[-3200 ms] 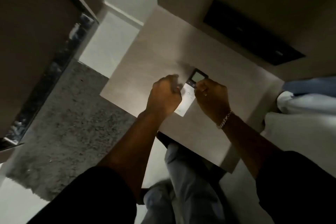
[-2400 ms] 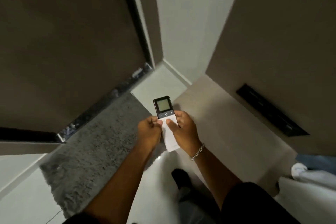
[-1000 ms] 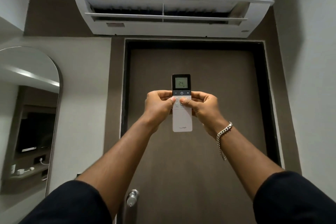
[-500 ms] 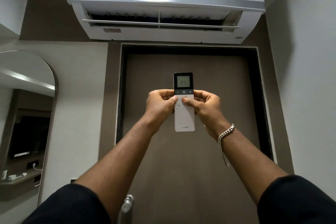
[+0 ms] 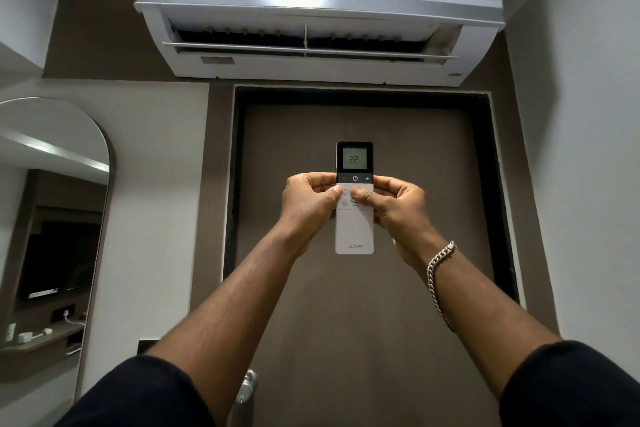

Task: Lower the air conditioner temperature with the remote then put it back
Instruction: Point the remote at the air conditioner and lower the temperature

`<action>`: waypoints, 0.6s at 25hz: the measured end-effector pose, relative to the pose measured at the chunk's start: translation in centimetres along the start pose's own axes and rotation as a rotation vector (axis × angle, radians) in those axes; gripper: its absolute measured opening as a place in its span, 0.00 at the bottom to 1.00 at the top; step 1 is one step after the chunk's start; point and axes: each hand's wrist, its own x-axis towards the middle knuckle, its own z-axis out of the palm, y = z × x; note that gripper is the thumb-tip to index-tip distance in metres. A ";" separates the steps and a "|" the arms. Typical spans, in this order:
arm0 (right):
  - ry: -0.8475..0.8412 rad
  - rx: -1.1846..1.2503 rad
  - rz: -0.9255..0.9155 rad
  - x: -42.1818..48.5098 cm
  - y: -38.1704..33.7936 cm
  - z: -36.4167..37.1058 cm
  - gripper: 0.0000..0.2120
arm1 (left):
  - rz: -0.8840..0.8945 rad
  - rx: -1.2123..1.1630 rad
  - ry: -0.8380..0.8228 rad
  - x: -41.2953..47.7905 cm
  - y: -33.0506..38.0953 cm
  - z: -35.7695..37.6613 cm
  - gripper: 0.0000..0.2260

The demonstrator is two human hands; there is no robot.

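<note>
Head camera view, tilted upward toward a wall: both arms are stretched out in front of the person, holding a white remote upright between them. The left hand is curled closed around the remote's left edge, thumb resting on the upper buttons. The right hand is closed around the right edge, its thumb lying across the buttons just below the dark control strip. A silver chain bracelet hangs at the right wrist.

The remote's small screen sticks up above the fingers and reads 22. Its top points toward a white air conditioner mounted high on the wall, directly above a brown door, with its front flap open. An arched mirror stands on the wall to the left.

The step in hand appears to be the temperature lowering itself, with the remote aimed at the unit. Which exact button either thumb is pressing is hard to make out. If 22 is low enough, the next move calls for lowering the arms, turning away from the door and setting the remote back where it belongs, a spot not visible here.
</note>
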 end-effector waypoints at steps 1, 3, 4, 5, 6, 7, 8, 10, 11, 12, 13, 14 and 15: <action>0.005 0.010 0.006 0.0 0.0 0.0 0.11 | -0.002 0.003 0.011 -0.1 0.0 0.1 0.11; 0.013 0.019 0.011 -0.2 -0.2 0.1 0.11 | -0.008 0.003 0.028 -0.2 0.1 0.4 0.12; 0.014 0.014 0.010 -0.2 -0.2 0.0 0.12 | -0.010 -0.002 0.032 -0.2 0.0 0.5 0.11; 0.012 0.007 0.009 -0.3 -0.3 0.0 0.14 | -0.014 -0.007 0.030 -0.2 0.0 0.5 0.11; 0.008 0.003 0.011 -0.3 -0.3 -0.2 0.15 | -0.019 -0.009 0.026 -0.3 0.0 0.6 0.11; 0.005 0.003 0.012 -0.3 -0.4 -0.3 0.17 | -0.022 -0.011 0.021 -0.3 0.0 0.6 0.12; 0.001 0.004 0.012 -0.3 -0.4 -0.4 0.18 | -0.025 -0.015 0.021 -0.3 0.0 0.5 0.12; -0.005 0.001 0.012 -0.3 -0.4 -0.5 0.18 | -0.036 -0.031 0.032 -0.2 0.0 0.5 0.13; -0.008 -0.002 0.011 -0.3 -0.5 -0.5 0.18 | -0.040 -0.036 0.040 -0.2 0.0 0.5 0.13; -0.010 -0.006 0.010 -0.4 -0.4 -0.5 0.18 | -0.042 -0.036 0.049 -0.1 0.0 0.5 0.13; -0.011 -0.010 0.007 -0.4 -0.4 -0.5 0.18 | -0.040 -0.032 0.056 -0.1 0.0 0.5 0.13; -0.011 -0.013 0.005 -0.5 -0.4 -0.4 0.18 | -0.036 -0.025 0.061 -0.1 0.0 0.4 0.13; -0.010 -0.017 0.003 -0.5 -0.4 -0.4 0.18 | -0.034 -0.017 0.063 -0.1 0.1 0.4 0.12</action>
